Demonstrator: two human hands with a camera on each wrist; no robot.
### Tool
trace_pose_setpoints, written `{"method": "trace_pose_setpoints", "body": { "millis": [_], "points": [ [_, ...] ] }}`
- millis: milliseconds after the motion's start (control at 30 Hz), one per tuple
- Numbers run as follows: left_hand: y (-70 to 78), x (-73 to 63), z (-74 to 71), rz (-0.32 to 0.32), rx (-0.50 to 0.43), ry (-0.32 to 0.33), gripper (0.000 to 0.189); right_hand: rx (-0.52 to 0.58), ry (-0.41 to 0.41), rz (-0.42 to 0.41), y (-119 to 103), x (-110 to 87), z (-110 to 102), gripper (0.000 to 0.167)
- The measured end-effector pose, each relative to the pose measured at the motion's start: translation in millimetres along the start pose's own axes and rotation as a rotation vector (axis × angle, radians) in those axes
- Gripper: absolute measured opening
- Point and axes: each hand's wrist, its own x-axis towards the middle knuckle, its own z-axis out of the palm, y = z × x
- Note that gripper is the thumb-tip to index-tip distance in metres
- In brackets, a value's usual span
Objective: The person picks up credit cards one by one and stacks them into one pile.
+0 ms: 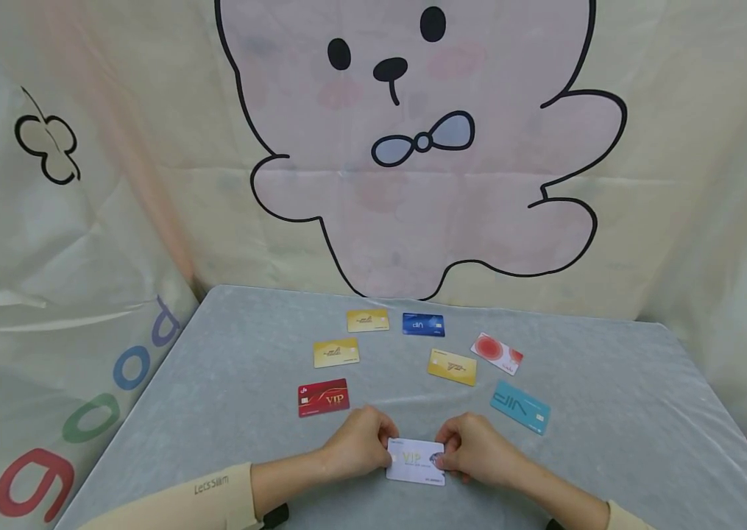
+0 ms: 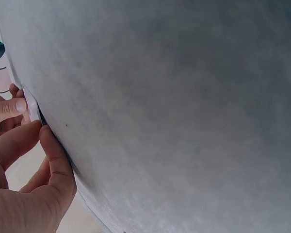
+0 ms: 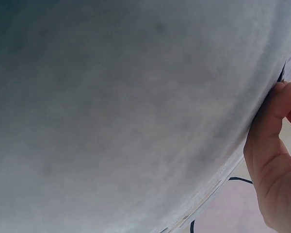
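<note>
Both hands pinch a white VIP card (image 1: 415, 462) by its two short sides, close over the front of the table. My left hand (image 1: 360, 440) has its thumb and fingers at the card's left edge. At the right edge, the fingertips of my right hand (image 1: 475, 450) cover part of a printed emblem. From the left wrist, the left hand (image 2: 34, 170) shows thumb and forefinger meeting at the card's edge. The right wrist view has the right hand (image 3: 274, 155) at the far right, with only a sliver of the card showing past its fingertips.
Beyond the hands lie a red VIP card (image 1: 324, 397), a teal card (image 1: 520, 407), a blue card (image 1: 423, 324), a white card with red circles (image 1: 497, 353) and three yellow cards, one of them a yellow card (image 1: 452, 366) near the middle. Grey cloth (image 1: 214, 412) covers the table.
</note>
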Motion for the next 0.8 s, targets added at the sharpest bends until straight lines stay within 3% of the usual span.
{"method": "trace_pose_setpoints", "body": {
  "millis": [233,800],
  "points": [
    [0.8,-0.6,1.6,0.002,0.022,0.003,0.021,-0.015,0.006,-0.036,1.1,-1.6,-0.4,0.012],
    [-2.6,-0.6,-2.3,0.007,0.014,-0.003,0.018,-0.022,0.017,-0.029,-1.0,-2.5,0.1,0.015]
  ]
}}
